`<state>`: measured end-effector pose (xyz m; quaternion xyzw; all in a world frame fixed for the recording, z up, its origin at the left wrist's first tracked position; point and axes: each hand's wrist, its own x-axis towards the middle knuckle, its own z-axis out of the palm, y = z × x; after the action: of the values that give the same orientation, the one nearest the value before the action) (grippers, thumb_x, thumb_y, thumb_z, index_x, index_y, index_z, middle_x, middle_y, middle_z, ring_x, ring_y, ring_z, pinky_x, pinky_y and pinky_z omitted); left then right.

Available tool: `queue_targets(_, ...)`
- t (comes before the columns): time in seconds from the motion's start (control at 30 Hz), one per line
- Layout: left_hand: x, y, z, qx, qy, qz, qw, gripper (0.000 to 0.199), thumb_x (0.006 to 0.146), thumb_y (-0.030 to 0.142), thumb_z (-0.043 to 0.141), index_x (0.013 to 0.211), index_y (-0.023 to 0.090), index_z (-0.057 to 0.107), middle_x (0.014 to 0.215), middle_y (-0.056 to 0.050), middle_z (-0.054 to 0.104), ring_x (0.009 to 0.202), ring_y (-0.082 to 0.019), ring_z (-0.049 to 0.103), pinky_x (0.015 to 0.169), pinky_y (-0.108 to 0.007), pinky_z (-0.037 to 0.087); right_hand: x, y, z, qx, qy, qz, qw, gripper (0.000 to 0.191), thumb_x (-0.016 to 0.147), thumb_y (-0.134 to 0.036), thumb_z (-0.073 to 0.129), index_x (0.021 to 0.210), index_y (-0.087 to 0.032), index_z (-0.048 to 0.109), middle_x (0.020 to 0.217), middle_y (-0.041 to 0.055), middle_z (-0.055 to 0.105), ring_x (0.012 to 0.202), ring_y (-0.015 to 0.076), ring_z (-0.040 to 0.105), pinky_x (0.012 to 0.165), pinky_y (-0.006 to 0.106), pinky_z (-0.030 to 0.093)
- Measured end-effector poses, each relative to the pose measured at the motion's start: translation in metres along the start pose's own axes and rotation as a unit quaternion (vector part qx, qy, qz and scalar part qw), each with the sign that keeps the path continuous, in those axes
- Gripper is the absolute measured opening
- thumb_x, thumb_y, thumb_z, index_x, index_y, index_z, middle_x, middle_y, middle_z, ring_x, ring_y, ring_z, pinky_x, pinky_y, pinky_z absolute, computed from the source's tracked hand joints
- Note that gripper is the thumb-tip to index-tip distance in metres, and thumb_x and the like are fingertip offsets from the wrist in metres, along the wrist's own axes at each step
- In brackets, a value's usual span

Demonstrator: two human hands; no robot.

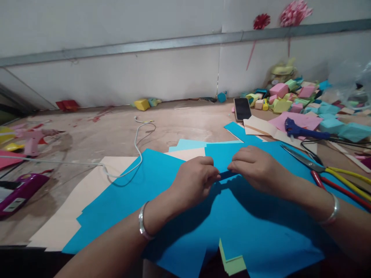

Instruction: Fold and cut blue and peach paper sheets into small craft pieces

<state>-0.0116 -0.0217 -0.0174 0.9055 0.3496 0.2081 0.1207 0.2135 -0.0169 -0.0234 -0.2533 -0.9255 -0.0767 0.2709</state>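
Observation:
A narrow dark blue strip [227, 175] stretches between my two hands over large blue paper sheets [116, 193]. My left hand [198, 177] pinches its left end with closed fingers. The right end is pinched by my right hand [251, 166], whose fingers are also closed. Both hands cast shadows on the blue sheets. Peach sheets [66, 208] lie partly beneath the blue ones, and a folded green paper [233, 264] shows at the front edge.
Yellow-and-red-handled scissors [321, 168] and a blue glue gun [304, 131] lie at the right. Behind are a phone [242, 109] and many paper boxes [279, 90]. A white cable [136, 143] crosses the left, near a pink glue gun [31, 139] and purple tool [21, 193].

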Motion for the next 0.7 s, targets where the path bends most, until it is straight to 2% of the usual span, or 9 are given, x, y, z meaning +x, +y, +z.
queue_targets(0.17,0.007,-0.008,-0.009,-0.108,-0.020,-0.038,0.993,0.024,0.088,0.021,0.065,0.066,0.014,0.069,0.064,-0.001,0.056,0.063,-0.011,0.050,0.057,-0.025,0.034,-0.004,0.009,-0.007,-0.043,-0.031,-0.009,0.999,0.031,0.093,-0.004,0.041,0.080,-0.015,0.067,0.070,0.0060,0.061,0.066,0.0171,0.051,0.060,0.031,0.033)
queue_targets(0.33,0.011,-0.019,-0.016,-0.196,-0.027,-0.089,0.976,0.013,0.082,0.023,0.073,0.071,0.017,0.076,0.064,0.000,0.061,0.064,-0.010,0.055,0.059,-0.023,0.040,-0.005,0.018,-0.014,0.012,-0.037,0.017,0.999,0.029,0.094,-0.007,0.043,0.081,-0.016,0.067,0.073,0.0060,0.065,0.069,0.0158,0.056,0.061,0.027,0.037)
queue_targets(0.47,0.012,-0.025,-0.014,-0.230,-0.030,-0.163,0.959,0.006,0.073,0.023,0.079,0.070,0.019,0.078,0.059,0.001,0.061,0.060,-0.011,0.054,0.054,-0.023,0.039,-0.003,0.022,-0.014,0.049,-0.062,0.035,0.996,0.026,0.095,-0.011,0.045,0.082,-0.018,0.067,0.074,0.0054,0.066,0.071,0.0155,0.059,0.063,0.026,0.040)
queue_targets(0.57,0.013,-0.026,-0.014,-0.223,-0.007,-0.175,0.959,0.007,0.069,0.023,0.081,0.067,0.019,0.077,0.060,0.001,0.063,0.060,-0.011,0.056,0.053,-0.023,0.040,-0.004,0.024,-0.010,0.042,-0.052,0.033,0.997,0.027,0.094,-0.010,0.045,0.081,-0.018,0.067,0.074,0.0056,0.067,0.071,0.0158,0.060,0.062,0.026,0.041)
queue_targets(0.7,0.013,-0.025,-0.016,-0.174,0.063,-0.139,0.973,0.006,0.069,0.020,0.081,0.066,0.019,0.076,0.064,0.001,0.064,0.061,-0.010,0.058,0.056,-0.023,0.042,-0.007,0.027,-0.007,0.010,-0.015,0.027,0.999,0.029,0.095,-0.010,0.043,0.081,-0.018,0.067,0.075,0.0062,0.067,0.071,0.0165,0.059,0.063,0.028,0.041)
